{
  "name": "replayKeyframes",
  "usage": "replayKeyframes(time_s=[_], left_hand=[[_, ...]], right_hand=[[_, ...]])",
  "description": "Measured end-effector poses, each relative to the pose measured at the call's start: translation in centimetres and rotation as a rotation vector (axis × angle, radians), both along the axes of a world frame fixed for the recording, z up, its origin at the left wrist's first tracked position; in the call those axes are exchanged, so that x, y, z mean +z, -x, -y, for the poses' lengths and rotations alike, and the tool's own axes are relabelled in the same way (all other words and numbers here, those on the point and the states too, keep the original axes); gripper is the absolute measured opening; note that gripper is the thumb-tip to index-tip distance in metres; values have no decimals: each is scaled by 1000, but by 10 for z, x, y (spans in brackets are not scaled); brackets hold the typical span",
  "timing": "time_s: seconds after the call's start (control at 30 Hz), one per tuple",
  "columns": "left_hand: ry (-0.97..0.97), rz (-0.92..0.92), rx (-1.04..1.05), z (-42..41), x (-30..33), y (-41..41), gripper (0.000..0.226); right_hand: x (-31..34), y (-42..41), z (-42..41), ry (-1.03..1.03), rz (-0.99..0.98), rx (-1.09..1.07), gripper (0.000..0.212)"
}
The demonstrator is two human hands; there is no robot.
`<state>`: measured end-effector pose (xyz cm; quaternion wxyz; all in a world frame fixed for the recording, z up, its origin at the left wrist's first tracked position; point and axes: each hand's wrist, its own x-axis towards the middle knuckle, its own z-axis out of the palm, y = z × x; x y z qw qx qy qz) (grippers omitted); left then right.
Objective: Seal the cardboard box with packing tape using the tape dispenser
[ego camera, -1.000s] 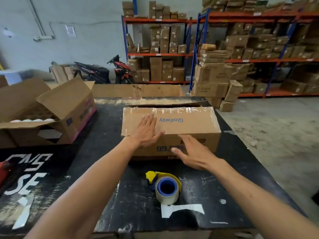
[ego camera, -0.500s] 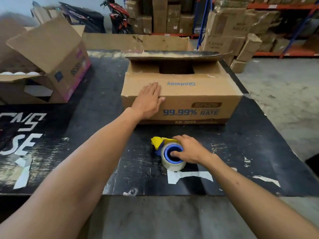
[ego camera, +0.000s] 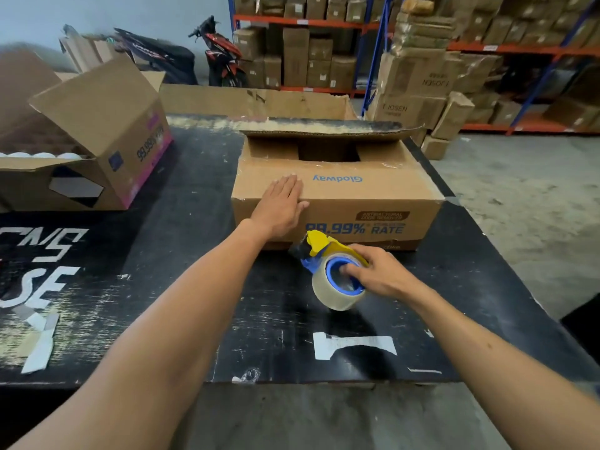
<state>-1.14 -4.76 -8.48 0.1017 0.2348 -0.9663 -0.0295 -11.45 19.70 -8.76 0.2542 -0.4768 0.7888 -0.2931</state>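
A brown cardboard box [ego camera: 373, 193] printed "Glodway" stands on the black table [ego camera: 181, 261]. Its near flap lies folded down, its far flap sticks out flat, and a dark gap shows between them. My left hand [ego camera: 281, 206] rests flat on the near flap at the box's front left corner. My right hand [ego camera: 378, 271] grips the tape dispenser [ego camera: 328, 271], a yellow and blue holder with a clear tape roll. The dispenser is lifted just above the table, in front of the box's front face.
An open cardboard box [ego camera: 107, 138] with white round items inside stands at the left of the table. White paper scraps [ego camera: 354, 344] lie on the table near the front edge. Beyond are flat cardboard, a motorbike [ego camera: 224, 56] and shelves [ego camera: 324, 43] with cartons.
My right hand went from the box front to the tape dispenser, took hold of it and raised it off the table toward the box. My left hand stays on the near flap.
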Motion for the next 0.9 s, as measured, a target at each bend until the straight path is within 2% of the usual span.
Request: replayKeyframes(time_s=[0.17,0.4,0.5,0.57,0.63,0.7,0.9], left_hand=[[-41,63,5,0,3,-1,61],[-56,135,13,0,12,1,62],[-56,186,20,-1,19,1,64],[-58,195,29,-1,28,3,64],[-72,163,35,2,40,6,59],[-121,103,75,9,51,10,55],[-364,-112,252,12,79,28,70]], right_hand=[[43,17,-11,126,83,-58,29],[105,53,-1,270,75,-166,13],[123,75,16,318,67,-151,14],[134,87,28,349,79,-117,25],[144,100,42,372,80,-78,39],[150,112,55,390,68,-41,44],[155,141,91,512,-14,39,51]])
